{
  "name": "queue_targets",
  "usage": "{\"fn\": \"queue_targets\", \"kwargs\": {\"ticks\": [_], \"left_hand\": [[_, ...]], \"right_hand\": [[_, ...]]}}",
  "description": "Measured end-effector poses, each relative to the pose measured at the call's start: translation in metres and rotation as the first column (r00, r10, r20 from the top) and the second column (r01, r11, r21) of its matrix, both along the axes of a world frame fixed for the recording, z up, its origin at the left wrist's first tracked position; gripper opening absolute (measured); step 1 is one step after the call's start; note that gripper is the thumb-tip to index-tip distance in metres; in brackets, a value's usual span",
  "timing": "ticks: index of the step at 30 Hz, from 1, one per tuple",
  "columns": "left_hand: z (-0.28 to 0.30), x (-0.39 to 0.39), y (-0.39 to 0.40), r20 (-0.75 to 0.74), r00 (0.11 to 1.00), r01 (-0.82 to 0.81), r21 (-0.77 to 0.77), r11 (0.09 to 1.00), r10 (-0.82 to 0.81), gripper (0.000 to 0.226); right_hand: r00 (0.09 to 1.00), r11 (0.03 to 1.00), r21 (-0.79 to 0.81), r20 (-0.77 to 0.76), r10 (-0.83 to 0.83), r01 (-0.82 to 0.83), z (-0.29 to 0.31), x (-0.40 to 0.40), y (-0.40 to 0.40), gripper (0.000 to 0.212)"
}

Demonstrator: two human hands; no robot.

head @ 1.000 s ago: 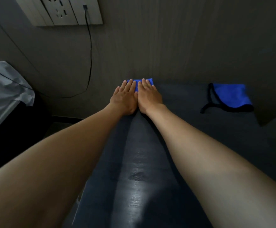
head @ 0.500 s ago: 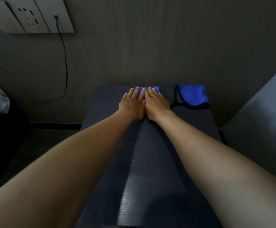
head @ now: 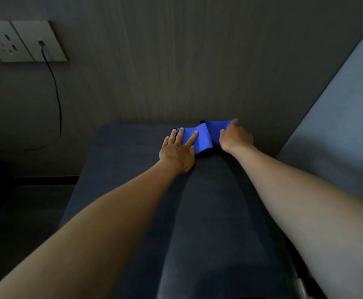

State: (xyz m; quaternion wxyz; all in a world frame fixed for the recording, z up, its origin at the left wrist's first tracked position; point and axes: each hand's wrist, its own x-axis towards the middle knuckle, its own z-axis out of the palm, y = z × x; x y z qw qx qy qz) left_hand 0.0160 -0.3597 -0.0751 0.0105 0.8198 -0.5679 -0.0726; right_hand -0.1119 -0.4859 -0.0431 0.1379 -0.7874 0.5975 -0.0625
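A folded blue cloth with black trim (head: 203, 138) lies at the far end of a dark tabletop (head: 133, 160), close to the wall. My left hand (head: 178, 149) lies flat on its left part, fingers straight and spread. A second blue cloth piece (head: 217, 128) lies just right of it and touches or overlaps it. My right hand (head: 235, 137) is on that second piece with fingers curled round its far edge; the exact hold is hard to make out in the dim light.
A dark panelled wall (head: 187, 61) stands right behind the cloths. A wall socket plate (head: 23, 41) at upper left has a black cable (head: 57, 100) hanging down. A grey slanted surface (head: 338, 126) borders the table on the right. The floor lies to the left.
My right hand left the folded cloth and moved right onto the second blue piece, which now sits against the folded one. My left hand stayed pressing. The camera view shifted right.
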Motion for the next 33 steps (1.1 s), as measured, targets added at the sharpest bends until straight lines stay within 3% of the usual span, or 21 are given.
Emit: {"fn": "queue_targets", "kwargs": {"ticks": [3,9,12,16,20,33], "left_hand": [[0.002,-0.009,-0.006,0.01,1.0,0.002,-0.006,1.0,-0.002,0.058],[0.016,-0.017,-0.021,0.005,1.0,-0.014,0.023,1.0,0.014,0.057],[0.011,-0.018,-0.021,-0.023,1.0,0.012,-0.038,0.999,-0.013,0.059],[-0.003,-0.026,-0.018,-0.025,0.998,0.058,-0.12,0.991,-0.061,0.062],[-0.007,-0.033,-0.019,-0.033,0.998,0.053,-0.106,0.993,-0.057,0.062],[-0.001,-0.049,-0.026,-0.003,0.998,0.068,-0.022,0.997,-0.068,0.058]], "right_hand": [[0.988,0.991,0.111,0.122,-0.091,0.077,-0.003,-0.011,-0.009,0.045],[0.91,0.955,0.202,0.311,-0.273,0.218,-0.001,-0.018,-0.017,0.048],[0.914,0.969,0.123,0.326,-0.243,0.214,-0.003,-0.019,-0.011,0.023],[0.936,0.982,-0.057,0.315,-0.154,0.18,0.0,-0.017,-0.004,0.008],[0.947,0.982,-0.154,0.317,-0.053,0.107,0.001,-0.019,-0.005,0.021],[0.876,0.949,-0.313,0.467,0.117,0.04,0.028,-0.033,-0.014,0.021]]}}
